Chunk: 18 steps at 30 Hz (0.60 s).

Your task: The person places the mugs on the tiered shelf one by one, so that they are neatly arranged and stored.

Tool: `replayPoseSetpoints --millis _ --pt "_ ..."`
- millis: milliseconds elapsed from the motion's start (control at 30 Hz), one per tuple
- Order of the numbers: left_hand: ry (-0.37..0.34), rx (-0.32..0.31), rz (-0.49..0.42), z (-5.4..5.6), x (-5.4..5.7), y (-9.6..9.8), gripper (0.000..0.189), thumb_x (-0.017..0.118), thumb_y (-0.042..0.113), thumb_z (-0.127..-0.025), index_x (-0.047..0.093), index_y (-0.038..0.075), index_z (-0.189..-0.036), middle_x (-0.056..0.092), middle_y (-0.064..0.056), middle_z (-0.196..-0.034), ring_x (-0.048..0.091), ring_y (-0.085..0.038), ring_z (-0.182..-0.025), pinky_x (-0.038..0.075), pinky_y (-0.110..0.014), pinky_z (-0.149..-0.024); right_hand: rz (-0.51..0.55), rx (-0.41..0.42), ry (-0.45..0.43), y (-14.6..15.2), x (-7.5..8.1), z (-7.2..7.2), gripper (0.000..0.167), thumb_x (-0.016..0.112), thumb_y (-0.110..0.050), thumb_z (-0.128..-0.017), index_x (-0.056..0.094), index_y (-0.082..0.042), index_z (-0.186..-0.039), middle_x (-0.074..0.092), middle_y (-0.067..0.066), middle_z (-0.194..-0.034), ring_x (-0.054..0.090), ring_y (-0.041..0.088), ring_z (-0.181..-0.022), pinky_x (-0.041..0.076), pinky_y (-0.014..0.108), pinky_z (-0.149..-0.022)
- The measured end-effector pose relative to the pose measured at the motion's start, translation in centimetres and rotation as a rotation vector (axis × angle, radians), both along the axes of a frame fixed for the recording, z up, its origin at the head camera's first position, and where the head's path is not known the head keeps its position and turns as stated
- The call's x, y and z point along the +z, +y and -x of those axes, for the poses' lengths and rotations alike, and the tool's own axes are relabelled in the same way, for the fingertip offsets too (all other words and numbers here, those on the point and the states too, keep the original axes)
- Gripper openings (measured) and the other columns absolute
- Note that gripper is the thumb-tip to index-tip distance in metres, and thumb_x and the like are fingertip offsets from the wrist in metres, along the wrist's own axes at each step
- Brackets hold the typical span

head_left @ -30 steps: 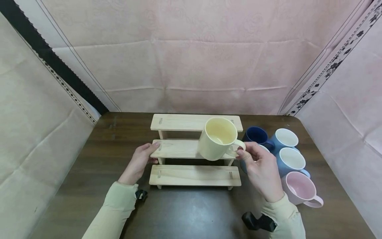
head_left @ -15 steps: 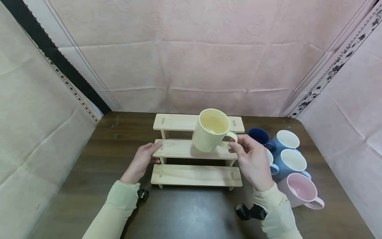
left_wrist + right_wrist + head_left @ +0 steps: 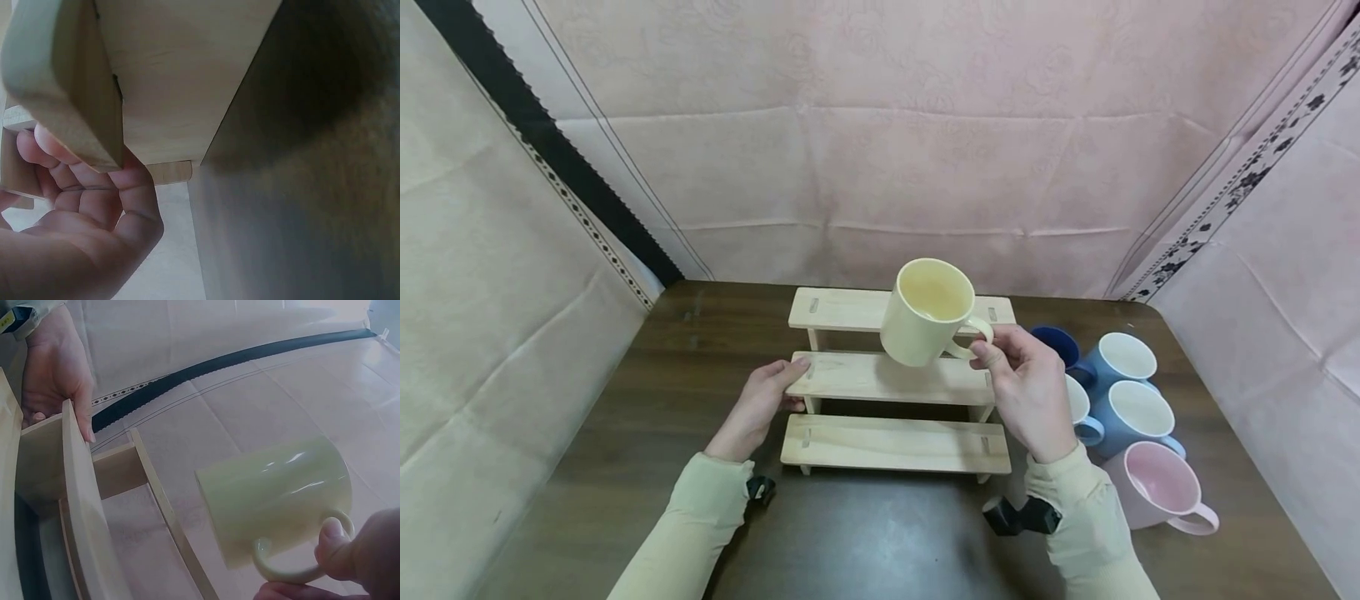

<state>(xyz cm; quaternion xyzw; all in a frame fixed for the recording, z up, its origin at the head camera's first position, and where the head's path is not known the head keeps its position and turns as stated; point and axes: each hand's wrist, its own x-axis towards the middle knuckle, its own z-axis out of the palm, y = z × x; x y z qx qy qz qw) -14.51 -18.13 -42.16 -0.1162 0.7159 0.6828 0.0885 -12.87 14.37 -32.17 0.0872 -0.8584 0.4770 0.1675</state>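
Observation:
A pale yellow mug [image 3: 922,321] is held up by its handle in my right hand [image 3: 1026,387], thumb and fingers pinching it. It hangs over the middle and top boards of a three-step wooden rack [image 3: 887,442], opening upward and slightly tilted. The right wrist view shows the mug [image 3: 281,494] apart from the boards. My left hand [image 3: 760,408] grips the left end of the rack's middle board, thumb on top. In the left wrist view, fingers [image 3: 87,194] curl beneath that board.
Right of the rack stand a dark blue mug [image 3: 1056,343], several light blue mugs with white insides [image 3: 1138,421], and a pink mug [image 3: 1157,487]. All are on the dark wooden table [image 3: 880,533]. Pale cloth walls [image 3: 940,183] enclose the back and sides.
My right hand has carried the yellow mug left and upward, further back over the rack. The left hand keeps its grip on the middle board.

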Motion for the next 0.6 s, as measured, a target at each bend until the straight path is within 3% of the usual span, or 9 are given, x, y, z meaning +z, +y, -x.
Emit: replayPoseSetpoints --millis 167,367,600 --pt "-0.002 0.002 0.001 0.0 0.0 0.0 0.042 0.058 0.043 -0.097 0.056 0.001 -0.094 0.057 -0.004 -0.078 0.056 -0.017 -0.064 0.052 -0.032 -0.069 0.02 0.021 -0.013 -0.5 0.3 0.8 0.016 0.069 -0.017 -0.092 0.07 -0.009 -0.105 0.072 0.005 -0.087 0.069 0.015 -0.077 0.043 0.029 -0.056" --pt "-0.008 0.013 0.006 0.0 -0.1 0.1 0.041 0.058 0.042 -0.097 0.057 0.001 -0.095 0.057 -0.004 -0.079 0.056 -0.018 -0.064 0.052 -0.034 -0.069 0.037 0.042 -0.047 -1.2 0.3 1.9 0.017 0.067 -0.018 -0.093 0.07 -0.007 -0.105 0.072 0.008 -0.093 0.071 0.021 -0.076 0.056 0.037 -0.073" --pt "-0.001 0.012 0.002 0.0 -0.1 0.1 0.043 0.059 0.044 -0.096 0.056 0.001 -0.094 0.057 -0.005 -0.08 0.056 -0.018 -0.066 0.052 -0.032 -0.068 0.033 0.032 -0.055 -1.6 0.0 2.5 0.018 0.068 -0.019 -0.092 0.07 -0.008 -0.106 0.072 0.007 -0.091 0.07 0.018 -0.073 0.057 0.038 -0.072"
